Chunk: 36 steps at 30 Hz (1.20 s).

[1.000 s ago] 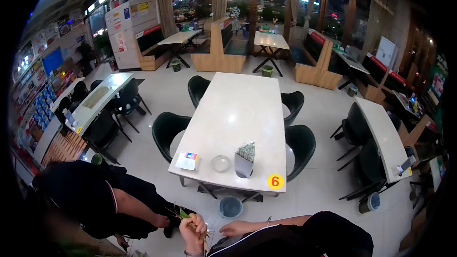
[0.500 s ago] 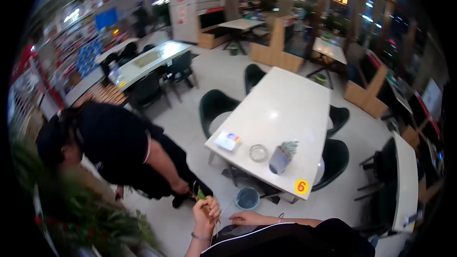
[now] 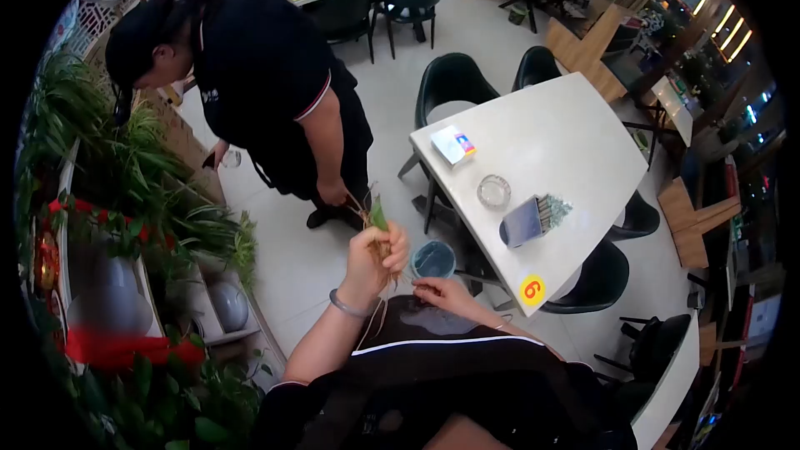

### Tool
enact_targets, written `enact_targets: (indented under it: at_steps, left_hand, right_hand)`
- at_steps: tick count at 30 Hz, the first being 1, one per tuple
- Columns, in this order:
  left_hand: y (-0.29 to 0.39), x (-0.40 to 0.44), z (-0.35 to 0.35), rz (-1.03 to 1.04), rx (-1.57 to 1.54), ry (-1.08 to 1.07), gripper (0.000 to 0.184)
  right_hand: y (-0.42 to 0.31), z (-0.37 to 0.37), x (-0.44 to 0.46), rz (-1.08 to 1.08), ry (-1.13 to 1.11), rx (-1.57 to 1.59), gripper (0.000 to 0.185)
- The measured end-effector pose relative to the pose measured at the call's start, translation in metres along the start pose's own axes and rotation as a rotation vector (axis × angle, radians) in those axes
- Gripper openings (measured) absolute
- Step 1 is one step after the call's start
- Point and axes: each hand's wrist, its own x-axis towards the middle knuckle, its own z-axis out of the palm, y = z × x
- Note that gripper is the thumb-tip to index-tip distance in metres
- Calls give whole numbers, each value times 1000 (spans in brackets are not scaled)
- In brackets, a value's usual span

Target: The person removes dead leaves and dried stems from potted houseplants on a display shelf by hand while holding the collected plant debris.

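My left hand (image 3: 375, 258) is closed round a bunch of plant stems with thin, pale roots (image 3: 385, 271). A green leaf (image 3: 377, 213) sticks up above the fist, and long strands hang below it. Low and to the right, in front of my dark apron, my right hand (image 3: 443, 297) has its fingers drawn together; whatever lies between them is too small to make out. Just beyond it a round grey-blue bucket (image 3: 433, 259) stands on the floor. A co-worker's hand (image 3: 332, 192) is close to the tops of the stems, beside thin brownish strands.
The co-worker (image 3: 267, 92) in dark clothes bends toward potted plants (image 3: 158, 158) on the left. On the right, a white table (image 3: 550, 142) carries a tissue pack (image 3: 452, 146), a glass ashtray (image 3: 494, 192) and a menu holder (image 3: 522, 223). Dark chairs (image 3: 454, 82) surround it.
My view has swung left and down, bringing more of the plants and shelf into sight. My left hand still grips the stems, now raised higher in view. The co-worker remains bent over.
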Motion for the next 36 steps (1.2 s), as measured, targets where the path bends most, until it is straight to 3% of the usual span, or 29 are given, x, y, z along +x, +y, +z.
enact_targets:
  at_steps: [4, 10, 16, 25, 36]
  left_hand:
    - [-13, 1, 6, 13, -1, -57, 30]
    - [-39, -2, 9, 85, -71, -4, 19]
    - [-55, -11, 19, 125, -88, 67, 19]
    - [-66, -28, 32, 209, -27, 16, 10]
    - [-89, -33, 38, 236, -193, -32, 6]
  right_hand:
    - [16, -9, -5, -49, -3, 51, 31]
    - [12, -28, -19, -72, -66, 12, 31]
    - [17, -33, -28, -103, -88, 22, 30]
    - [32, -32, -36, -165, -113, 45, 30]
    - [41, -41, -62, -119, -114, 97, 29]
